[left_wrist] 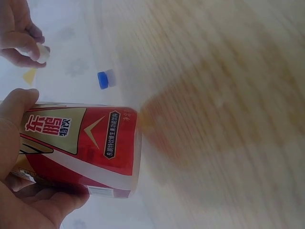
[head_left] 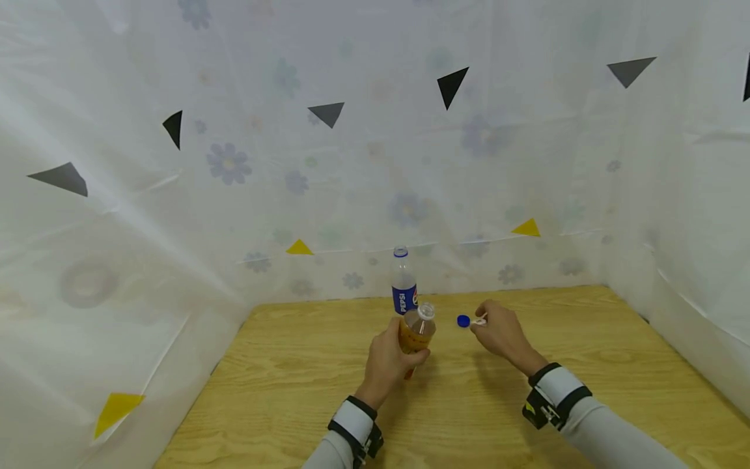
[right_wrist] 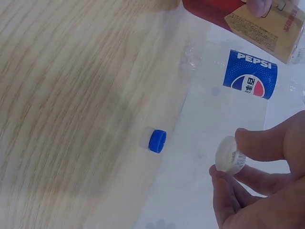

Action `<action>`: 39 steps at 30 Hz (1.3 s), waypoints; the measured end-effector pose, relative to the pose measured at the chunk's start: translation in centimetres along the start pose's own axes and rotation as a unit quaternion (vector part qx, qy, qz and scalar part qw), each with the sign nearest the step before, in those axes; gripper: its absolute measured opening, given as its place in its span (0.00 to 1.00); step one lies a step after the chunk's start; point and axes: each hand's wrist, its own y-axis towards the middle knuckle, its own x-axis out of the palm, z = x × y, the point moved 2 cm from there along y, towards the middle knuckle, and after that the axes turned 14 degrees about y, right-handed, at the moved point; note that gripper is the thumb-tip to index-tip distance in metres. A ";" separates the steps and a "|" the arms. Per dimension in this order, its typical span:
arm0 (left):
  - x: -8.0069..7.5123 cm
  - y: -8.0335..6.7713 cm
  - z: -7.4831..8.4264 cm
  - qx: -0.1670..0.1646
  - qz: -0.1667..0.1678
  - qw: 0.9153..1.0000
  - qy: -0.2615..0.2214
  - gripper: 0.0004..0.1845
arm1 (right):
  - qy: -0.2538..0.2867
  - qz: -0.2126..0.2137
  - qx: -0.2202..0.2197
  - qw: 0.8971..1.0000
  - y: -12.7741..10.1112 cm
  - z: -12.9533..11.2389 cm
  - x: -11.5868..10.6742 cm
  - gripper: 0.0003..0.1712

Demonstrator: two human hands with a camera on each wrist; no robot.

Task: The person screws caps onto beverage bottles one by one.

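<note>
Two hands: left grips bottle; right pinches cap

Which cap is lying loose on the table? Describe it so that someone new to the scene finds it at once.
On the wooden table, look between the empty Pepsi bottle by the back curtain and the right hand. The blue cap lies there alone on the wood. It is the only blue one; the white cap is pinched in the right hand's grip.

A light wooden table carries everything. On it, toward twelve o'clock near the far edge, stands a Pepsi bottle. A blue cap lies just at its four o'clock.
</note>
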 end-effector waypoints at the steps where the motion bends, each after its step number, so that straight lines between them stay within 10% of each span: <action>1: 0.0 0.0 0.0 0.001 -0.001 1.000 0.000 0.33 | 0.000 -0.005 -0.004 1.000 0.0 0.0 0.0 0.16; 13: 0.2 -0.1 0.2 0.000 -0.005 1.000 -0.010 0.32 | -0.007 -0.034 -0.010 0.999 -0.5 0.3 0.3 0.12; 28: 0.6 -0.1 -0.2 -0.003 -0.007 1.000 0.007 0.33 | 0.061 0.011 -0.104 0.993 0.1 -7.8 0.5 0.11; 39: 0.2 0.4 0.0 -0.004 -0.004 1.000 0.013 0.34 | 0.069 0.002 -0.129 0.989 0.0 -9.4 1.7 0.14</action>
